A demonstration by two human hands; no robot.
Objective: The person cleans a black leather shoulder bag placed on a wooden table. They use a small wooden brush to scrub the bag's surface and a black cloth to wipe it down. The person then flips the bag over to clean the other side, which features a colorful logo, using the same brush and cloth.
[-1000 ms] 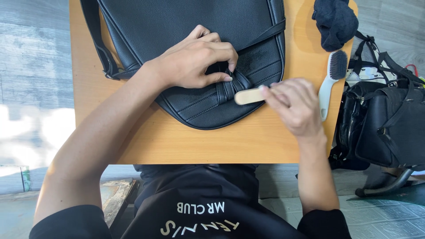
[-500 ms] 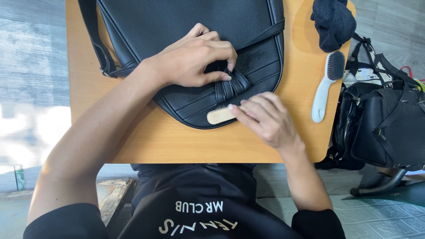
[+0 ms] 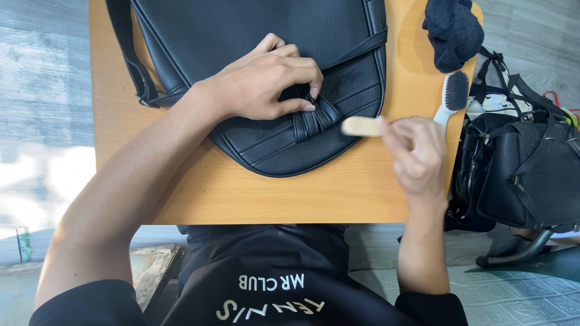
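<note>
Left hand (image 3: 266, 81) pressed flat on black leather shoulder bag (image 3: 254, 36), fingers curled narrow, tips pinching the strap loop at the flap's centre. Right hand (image 3: 417, 157) closed around a pale wooden handle (image 3: 360, 126), blurred; its end juts left of the fingers, just off the bag's lower edge. White brush (image 3: 452, 96) lies just beyond the right knuckles on the wooden table (image 3: 272, 199). Dark cloth (image 3: 453, 30) farther up.
</note>
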